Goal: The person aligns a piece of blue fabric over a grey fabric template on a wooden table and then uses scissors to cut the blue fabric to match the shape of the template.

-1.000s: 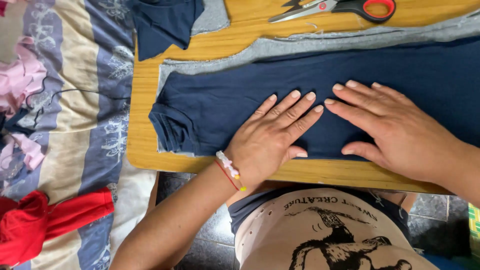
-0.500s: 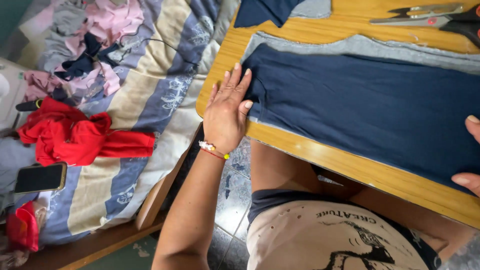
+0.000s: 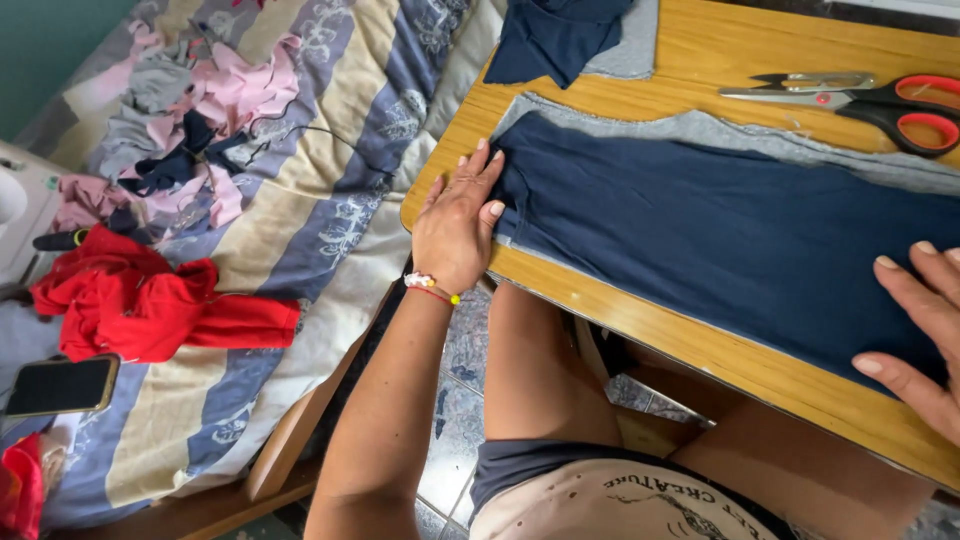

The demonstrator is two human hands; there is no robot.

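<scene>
A long piece of navy blue fabric [image 3: 720, 235] lies flat on a wooden table [image 3: 700, 345], over a grey layer [image 3: 720, 128] that shows along its far edge. My left hand [image 3: 458, 225] rests flat at the fabric's left end, fingers apart, thumb on the cloth. At the right edge of view my right hand [image 3: 920, 335] presses flat on the fabric's near right part, fingers spread. Neither hand grips anything.
Red-handled scissors [image 3: 870, 100] lie at the table's far right. Another navy and grey fabric piece [image 3: 565, 35] sits at the far edge. Left of the table is a striped bed [image 3: 290, 240] with pink and grey scraps [image 3: 190, 110], a red garment [image 3: 150, 305] and a phone [image 3: 62, 385].
My left hand has slid to the fabric's left end and stays there. My right hand has moved far right along the cloth. The view has swung left, showing the bed.
</scene>
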